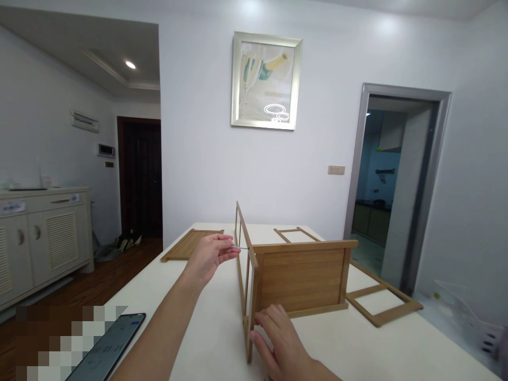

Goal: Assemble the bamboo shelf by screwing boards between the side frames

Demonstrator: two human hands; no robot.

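Note:
My left hand [212, 255] pinches a thin metal rod [241, 247] that looks like a hex key. The rod's tip meets the upright wooden side frame [254, 259], near the top corner of a wooden panel [304, 278]. That panel stands on its long edge and joins the side frame at a right angle. Low on the same frame, my right hand [281, 341] grips its edge, with the thumb and fingertips against the wood. The fastener at the rod's tip is too small to make out.
A wooden panel [186, 245] lies flat at the table's left. Open wooden frames lie at the back [286, 241] and right [381, 318]. A phone [107, 344] rests near the left edge of the white table [214, 338]. A white plastic basket [472, 317] stands beyond the right edge.

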